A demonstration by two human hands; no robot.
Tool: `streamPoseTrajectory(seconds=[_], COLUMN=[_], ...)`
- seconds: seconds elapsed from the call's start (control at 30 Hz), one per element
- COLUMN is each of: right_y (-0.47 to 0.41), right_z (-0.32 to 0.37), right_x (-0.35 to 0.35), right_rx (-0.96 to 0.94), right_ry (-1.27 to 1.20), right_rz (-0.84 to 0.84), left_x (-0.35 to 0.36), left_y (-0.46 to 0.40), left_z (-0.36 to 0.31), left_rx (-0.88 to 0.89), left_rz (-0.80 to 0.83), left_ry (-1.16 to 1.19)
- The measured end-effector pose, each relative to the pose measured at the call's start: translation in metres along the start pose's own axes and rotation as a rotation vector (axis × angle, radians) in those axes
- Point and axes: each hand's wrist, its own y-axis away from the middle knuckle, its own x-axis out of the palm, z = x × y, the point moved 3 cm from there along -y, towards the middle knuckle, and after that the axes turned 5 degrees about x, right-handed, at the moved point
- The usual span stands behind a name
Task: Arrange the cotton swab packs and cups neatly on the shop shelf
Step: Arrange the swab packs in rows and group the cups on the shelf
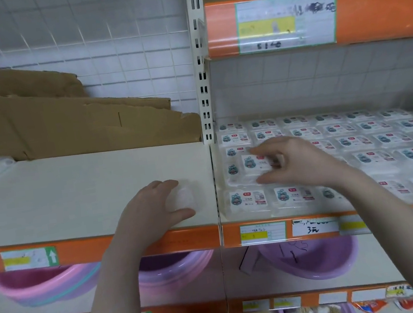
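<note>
Several cotton swab packs (355, 142), clear with white labels, lie in rows on the right shelf (261, 218). My right hand (295, 160) pinches one pack (253, 164) near the left end of the rows, thumb below and fingers above it. On the left shelf (61, 196), close to the divider, stands a clear plastic cup (183, 198). My left hand (152, 210) curls around that cup from its left side, thumb in front of it.
Flattened cardboard (50, 119) leans at the back of the left shelf. A white slotted upright post (200, 60) divides the two bays. Pink and purple plastic basins (46, 285) sit on the shelf below. Orange price rails (313, 18) edge each shelf.
</note>
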Motion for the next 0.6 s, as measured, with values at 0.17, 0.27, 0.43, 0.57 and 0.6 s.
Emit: streamPoseTrajectory(seconds=[0.17, 0.27, 0.43, 0.57, 0.6], right_y=[0.032, 0.034, 0.031, 0.028, 0.028], right_z=[0.023, 0.027, 0.020, 0.019, 0.019], right_x=[0.027, 0.040, 0.047, 0.048, 0.048], right_rx=[-0.105, -0.119, -0.096, -0.091, -0.085], right_ry=[0.029, 0.069, 0.057, 0.062, 0.060], right_rz=[-0.043, -0.037, -0.061, -0.055, -0.049], left_x=[-0.001, -0.001, 0.000, 0.000, 0.000], left_y=[-0.001, -0.002, -0.003, -0.002, -0.002], left_z=[0.001, 0.000, -0.001, 0.002, 0.004], left_rx=[0.015, 0.034, 0.056, 0.085, 0.090], left_rz=[0.002, 0.006, 0.013, 0.016, 0.017], left_ry=[0.005, 0.013, 0.040, 0.050, 0.053])
